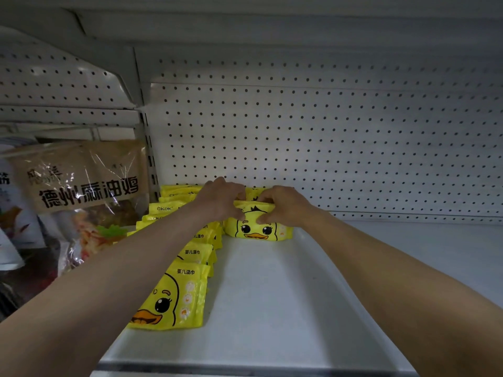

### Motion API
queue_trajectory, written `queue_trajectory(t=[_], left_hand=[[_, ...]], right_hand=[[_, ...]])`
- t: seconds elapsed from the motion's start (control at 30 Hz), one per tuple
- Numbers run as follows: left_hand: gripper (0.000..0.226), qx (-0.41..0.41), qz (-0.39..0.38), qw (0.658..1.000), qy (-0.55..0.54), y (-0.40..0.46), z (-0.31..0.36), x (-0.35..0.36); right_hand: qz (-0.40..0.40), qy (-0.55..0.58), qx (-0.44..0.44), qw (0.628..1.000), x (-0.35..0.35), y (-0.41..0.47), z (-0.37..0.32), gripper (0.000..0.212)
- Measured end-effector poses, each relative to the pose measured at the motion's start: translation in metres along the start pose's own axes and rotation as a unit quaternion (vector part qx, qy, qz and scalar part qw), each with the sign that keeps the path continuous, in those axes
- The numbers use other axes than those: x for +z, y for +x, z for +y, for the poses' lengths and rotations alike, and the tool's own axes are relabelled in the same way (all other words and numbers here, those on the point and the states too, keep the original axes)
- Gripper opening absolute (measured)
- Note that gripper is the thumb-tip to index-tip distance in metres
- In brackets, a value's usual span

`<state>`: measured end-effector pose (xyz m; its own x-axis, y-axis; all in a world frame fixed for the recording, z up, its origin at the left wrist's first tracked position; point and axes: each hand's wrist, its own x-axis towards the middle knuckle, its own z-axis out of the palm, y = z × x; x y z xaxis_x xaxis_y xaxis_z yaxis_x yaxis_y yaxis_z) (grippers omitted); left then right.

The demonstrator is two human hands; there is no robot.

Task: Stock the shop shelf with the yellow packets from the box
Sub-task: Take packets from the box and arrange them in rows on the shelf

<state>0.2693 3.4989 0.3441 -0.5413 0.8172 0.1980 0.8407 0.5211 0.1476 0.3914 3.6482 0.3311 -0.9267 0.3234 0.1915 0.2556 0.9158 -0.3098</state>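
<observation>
Both forearms are extended from the bottom corners of the view toward the rear of the white shelf (272, 295). At the far end, the left hand (217, 200) and the right hand (285, 206) are brought close together over a small upright stack of yellow packets (258, 227). The top edges of these packets are pinched by the fingers of both hands: the left fingers are curled over the top from the left, and the right thumb is pressed against the duck-printed front face while the remaining right fingers are hooked over the top. Both hands are thus closed on the stack (the exact number of packets gripped cannot be determined).

The gripped stack is stood on the shelf surface near the perforated back panel (326, 145). Immediately to its left, a row of identical packets (174, 289) is arranged front to back along the left portion of the shelf, each leaned on the one behind; much of this row is hidden by the left forearm. The right portion of the shelf is bare.

Beyond a slotted upright (149, 159) at the left, a brown food bag (81, 175) with dark printed characters is displayed in the adjacent bay.
</observation>
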Motion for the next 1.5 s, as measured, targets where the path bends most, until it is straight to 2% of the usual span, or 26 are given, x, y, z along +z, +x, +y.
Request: queue_trajectory(t=[0.2,0.43,0.67,0.83,1.03,1.23,1.5], left_hand=[[0.053,-0.026,0.031,0.997,0.064,0.004,0.003,0.004],[0.057,-0.070,0.055,0.991,0.100,-0.004,0.013,0.011],[0.065,-0.095,0.111,0.988,0.048,-0.056,0.041,-0.019],[0.066,-0.119,0.162,0.979,-0.011,-0.130,0.054,-0.049],[0.052,-0.153,0.231,0.961,0.019,-0.254,0.060,-0.065],[0.050,-0.236,0.233,0.940,0.084,-0.388,0.071,-0.071],[0.055,-0.329,0.231,0.908,0.118,-0.512,0.074,-0.072]], right_hand=[[0.028,-0.099,0.018,0.995,-0.002,-0.002,0.002,0.069],[0.075,-0.185,-0.004,0.980,0.004,-0.015,-0.007,0.063],[0.092,-0.164,-0.018,0.982,-0.030,-0.046,-0.026,0.050],[0.116,-0.117,-0.065,0.984,-0.054,-0.096,-0.058,0.050],[0.126,-0.065,-0.145,0.979,-0.062,-0.173,-0.119,0.050],[0.117,-0.014,-0.250,0.961,-0.031,-0.250,-0.185,0.051],[0.076,0.017,-0.321,0.944,0.018,-0.309,-0.262,0.052]])
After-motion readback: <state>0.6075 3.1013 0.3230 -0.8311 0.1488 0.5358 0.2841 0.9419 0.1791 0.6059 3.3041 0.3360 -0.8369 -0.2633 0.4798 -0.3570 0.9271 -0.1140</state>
